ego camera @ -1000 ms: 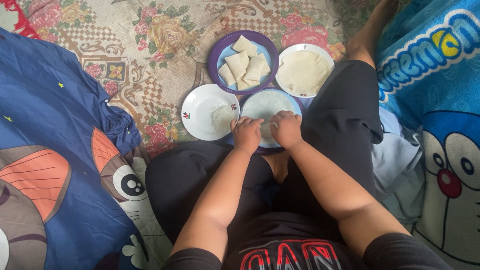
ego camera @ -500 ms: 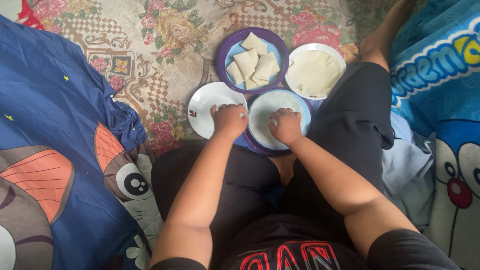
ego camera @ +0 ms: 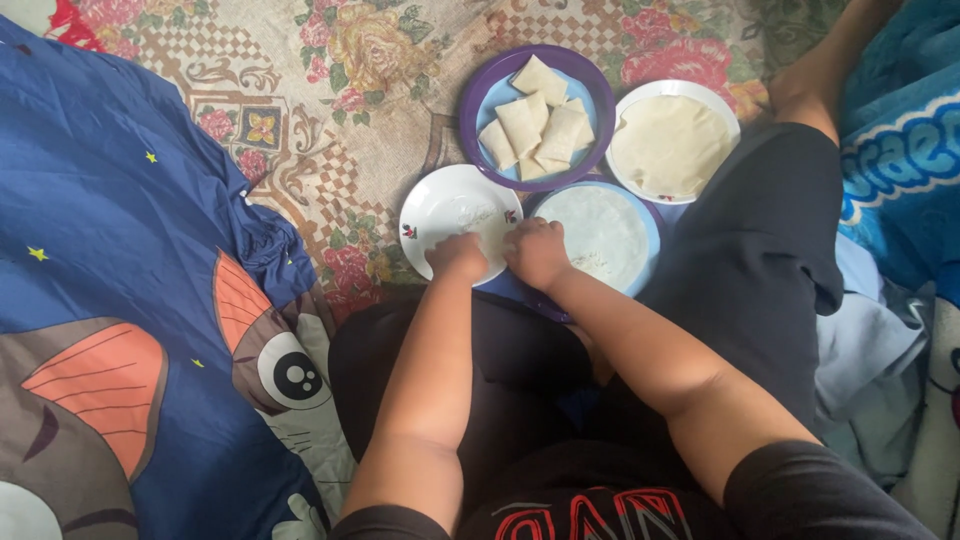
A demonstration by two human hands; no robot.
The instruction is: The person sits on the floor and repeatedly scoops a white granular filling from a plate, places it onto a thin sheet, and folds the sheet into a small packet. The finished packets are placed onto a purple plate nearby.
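Head view shows both hands curled shut — left hand on the small white plate, right hand pinching the thin wrapper on the blue plate — and a rough tug could tear it.

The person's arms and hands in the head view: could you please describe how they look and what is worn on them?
Both arms are bare from the hands up to short black sleeves near the shoulders. The left hand and right hand wear no gloves; no rings, watch or bracelets show. The forearms are rounded and plain, without markings. The sleeves belong to a black shirt with red and white lettering on the chest.
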